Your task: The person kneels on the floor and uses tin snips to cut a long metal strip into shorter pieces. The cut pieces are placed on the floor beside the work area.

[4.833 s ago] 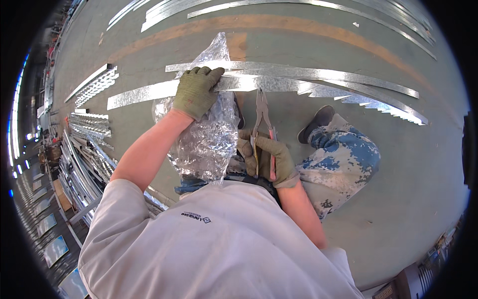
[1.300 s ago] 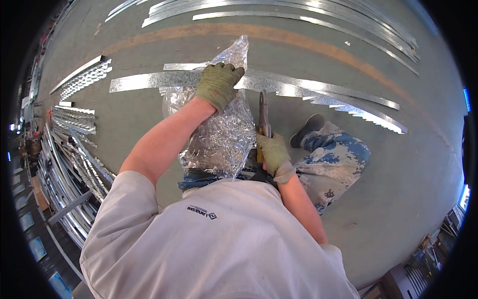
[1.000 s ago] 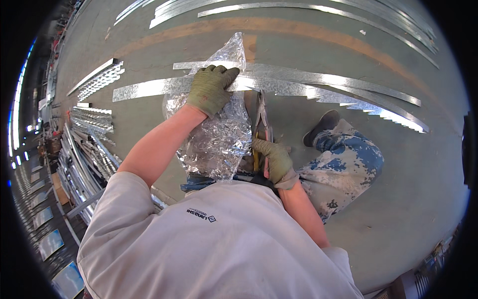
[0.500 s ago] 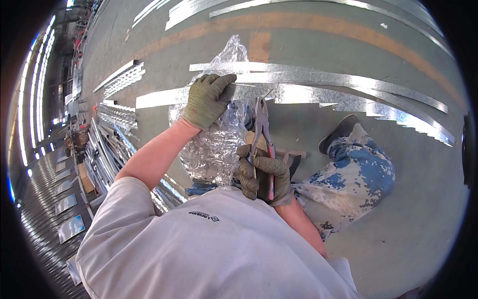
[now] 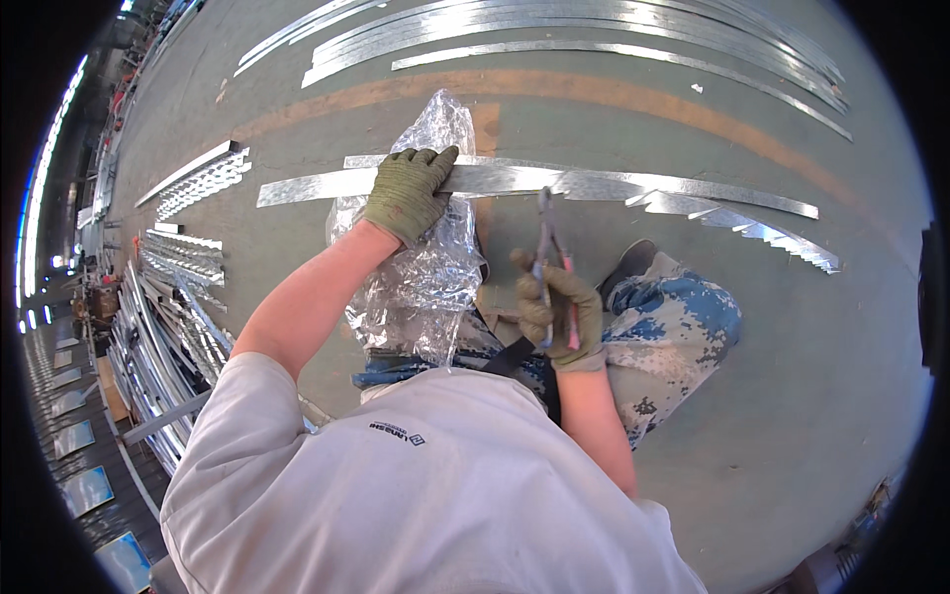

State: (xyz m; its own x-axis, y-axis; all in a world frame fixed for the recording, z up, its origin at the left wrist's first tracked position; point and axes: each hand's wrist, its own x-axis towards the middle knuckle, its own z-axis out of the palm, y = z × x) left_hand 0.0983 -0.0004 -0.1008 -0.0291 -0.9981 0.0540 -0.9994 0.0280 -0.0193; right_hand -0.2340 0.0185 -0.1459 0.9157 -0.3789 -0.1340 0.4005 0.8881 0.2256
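View: head
Left hand: gloved, fingers curled down over the metal strip
Right hand: gloved, closed around the parted handles of the pliers
Pliers nose: at strip's near edge; contact cannot be told
Strip position: crosswise, above clear plastic sheet

An orange band crosses the grey-green floor.

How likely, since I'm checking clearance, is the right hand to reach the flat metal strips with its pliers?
Probably yes: the pliers in the right hand point at the flat metal strips' near edge, with nothing visible between.
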